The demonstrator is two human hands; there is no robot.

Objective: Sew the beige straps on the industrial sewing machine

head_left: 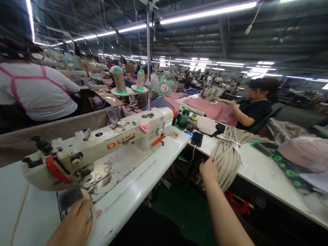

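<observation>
My left hand [77,218] lies at the front of the sewing machine [115,147], its fingers closed around a beige strip [92,218]. The strip curves beside the dark plate [70,198] under the machine's head; a beige length also trails down the white table on the left. Off to the right, my right hand [209,171] is closed beside a bundle of beige strips [227,160] that hangs over a second table's edge. Small dark tips stick out by its fingers, but what it holds is too small to make out.
A phone [196,139] with a white cable, jars [183,119] and a lidded container [192,121] stand behind the bundle. Thread cones [119,81] and a green fan [165,83] are farther back. A co-worker [256,106] sits right, handling pink material [212,107].
</observation>
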